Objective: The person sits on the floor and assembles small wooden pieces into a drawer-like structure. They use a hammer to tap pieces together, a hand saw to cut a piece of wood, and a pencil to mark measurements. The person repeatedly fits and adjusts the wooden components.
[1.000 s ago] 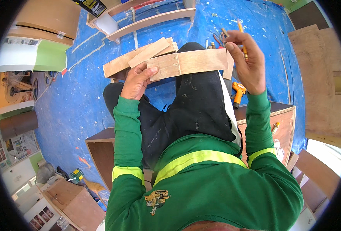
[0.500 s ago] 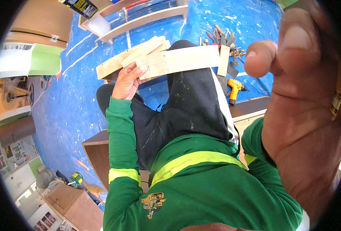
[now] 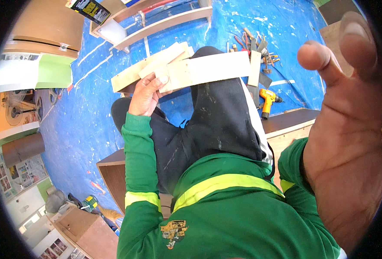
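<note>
1 board (image 3: 219, 67) over blue flr sheet (image 3: 78, 125) w/ tools (image 3: 262, 45)

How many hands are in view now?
2: the left hand pinches a pale wooden strip at its left end; the right hand looms close to the camera, partly lost in the dark right rim.

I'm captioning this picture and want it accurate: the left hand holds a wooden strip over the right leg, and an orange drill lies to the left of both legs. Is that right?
Not quite: the head view shows the orange drill to the right of both legs, not the left. The left hand does hold a wooden strip over the right leg.
</note>
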`<action>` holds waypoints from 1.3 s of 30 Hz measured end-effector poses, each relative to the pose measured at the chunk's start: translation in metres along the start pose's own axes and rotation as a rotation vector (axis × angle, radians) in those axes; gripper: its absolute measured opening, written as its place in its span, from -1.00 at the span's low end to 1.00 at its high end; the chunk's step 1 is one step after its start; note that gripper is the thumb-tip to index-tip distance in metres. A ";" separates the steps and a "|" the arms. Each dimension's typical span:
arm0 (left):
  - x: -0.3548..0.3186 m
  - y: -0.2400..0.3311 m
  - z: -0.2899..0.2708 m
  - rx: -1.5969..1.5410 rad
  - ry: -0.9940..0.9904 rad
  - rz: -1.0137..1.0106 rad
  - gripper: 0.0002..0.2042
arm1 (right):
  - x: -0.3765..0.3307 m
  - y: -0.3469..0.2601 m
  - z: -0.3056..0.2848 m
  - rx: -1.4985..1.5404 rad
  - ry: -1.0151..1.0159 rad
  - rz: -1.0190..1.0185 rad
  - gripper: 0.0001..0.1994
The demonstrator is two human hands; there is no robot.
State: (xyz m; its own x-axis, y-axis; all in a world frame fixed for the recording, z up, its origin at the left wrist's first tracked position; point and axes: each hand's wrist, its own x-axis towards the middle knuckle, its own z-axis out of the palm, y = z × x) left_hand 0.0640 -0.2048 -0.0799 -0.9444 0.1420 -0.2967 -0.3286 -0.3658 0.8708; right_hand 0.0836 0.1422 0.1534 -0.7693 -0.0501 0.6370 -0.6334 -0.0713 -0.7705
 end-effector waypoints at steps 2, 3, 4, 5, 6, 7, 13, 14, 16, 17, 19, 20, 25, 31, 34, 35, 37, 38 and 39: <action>0.000 0.005 0.007 0.013 0.013 -0.021 -0.45 | -0.002 0.006 0.008 -0.010 -0.016 0.024 -0.65; 0.001 0.006 0.010 0.019 0.021 -0.030 -0.45 | -0.003 0.007 0.010 -0.016 -0.025 0.033 -0.65; 0.002 0.003 0.007 0.006 0.024 -0.003 -0.44 | -0.001 0.009 0.013 -0.021 -0.039 0.048 -0.65; 0.004 0.000 0.005 -0.001 0.036 0.007 -0.44 | -0.001 0.008 0.014 -0.033 -0.047 0.075 -0.65; 0.000 -0.003 0.002 -0.007 0.047 0.017 -0.43 | 0.001 0.007 0.015 -0.043 -0.054 0.104 -0.64; 0.000 -0.004 0.001 -0.007 0.042 0.016 -0.44 | 0.001 0.004 0.017 -0.068 -0.067 0.131 -0.64; -0.007 0.004 0.019 0.004 0.049 0.040 -0.51 | -0.034 0.055 0.022 -0.341 -0.371 0.454 -0.60; -0.007 0.003 0.019 -0.015 0.043 0.045 -0.51 | -0.041 0.072 0.026 -0.415 -0.379 0.415 -0.64; -0.010 0.005 0.028 0.008 0.071 0.054 -0.52 | -0.054 0.099 0.033 -0.588 -0.378 0.361 -0.71; -0.012 0.007 0.031 0.023 0.090 0.054 -0.53 | -0.058 0.105 0.036 -0.682 -0.371 0.349 -0.76; -0.011 0.004 0.031 0.047 0.096 0.061 -0.53 | -0.061 0.114 0.042 -0.767 -0.427 0.306 -0.83; -0.013 0.003 0.032 0.065 0.100 0.058 -0.51 | -0.061 0.118 0.044 -0.809 -0.454 0.283 -0.86; -0.017 0.006 0.042 0.072 0.127 0.056 -0.51 | -0.064 0.131 0.057 -0.766 -0.468 0.315 -0.84; -0.019 0.008 0.044 0.047 0.137 0.065 -0.57 | -0.063 0.135 0.066 -0.792 -0.514 0.290 -0.85; -0.019 0.006 0.041 0.061 0.139 0.045 -0.58 | -0.060 0.135 0.068 -0.822 -0.537 0.271 -0.85; -0.018 0.005 0.039 0.072 0.123 0.046 -0.58 | -0.060 0.135 0.068 -0.823 -0.537 0.250 -0.85; -0.018 0.004 0.038 0.090 0.111 0.047 -0.58 | -0.061 0.133 0.066 -0.845 -0.563 0.241 -0.86; -0.018 0.005 0.040 0.096 0.114 0.048 -0.58 | -0.062 0.130 0.065 -0.866 -0.587 0.253 -0.86; -0.018 0.005 0.040 0.102 0.116 0.049 -0.58 | -0.064 0.126 0.064 -0.887 -0.612 0.265 -0.86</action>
State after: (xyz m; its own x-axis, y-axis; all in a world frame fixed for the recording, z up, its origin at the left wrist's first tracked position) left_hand 0.0800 -0.1723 -0.0545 -0.9564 0.0169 -0.2915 -0.2849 -0.2737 0.9187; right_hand 0.0585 0.0732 0.0172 -0.8730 -0.4589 0.1650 -0.4786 0.7409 -0.4713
